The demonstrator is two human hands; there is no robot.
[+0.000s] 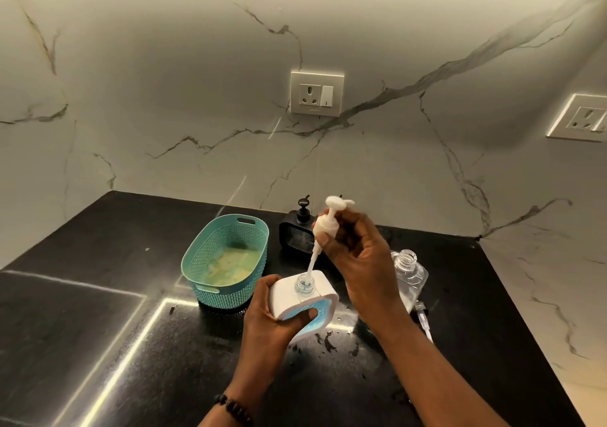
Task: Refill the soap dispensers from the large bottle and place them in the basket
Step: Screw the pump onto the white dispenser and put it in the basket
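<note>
Your left hand [274,315] grips the white soap dispenser [307,298], fingers wrapped round its left side and the thumb pressed on its blue front face. You hold the dispenser tilted, its clear threaded neck open and facing up, above the black counter [98,311] rather than standing on it.

Your right hand [358,262] pinches the white pump [328,221] by its collar, thumb and fingers curled round it. The pump head points up and away from you, and its tube [312,264] slants down so that the tip sits just inside the dispenser's neck. The collar is well above the neck, not screwed on.

The teal basket [226,259] stands on the counter just left of the dispenser, with nothing in it but a pale yellowish patch on its bottom. Behind your right hand, near the wall, stands a black dispenser [297,234] with its pump on.

To the right, partly hidden by your right wrist, a clear bottle [409,277] stands with its cap off. A clear pump piece [423,320] lies on the counter just beside it.

A beaded bracelet [233,408] circles your left wrist. A wall socket [317,94] is set in the marble wall above.
</note>
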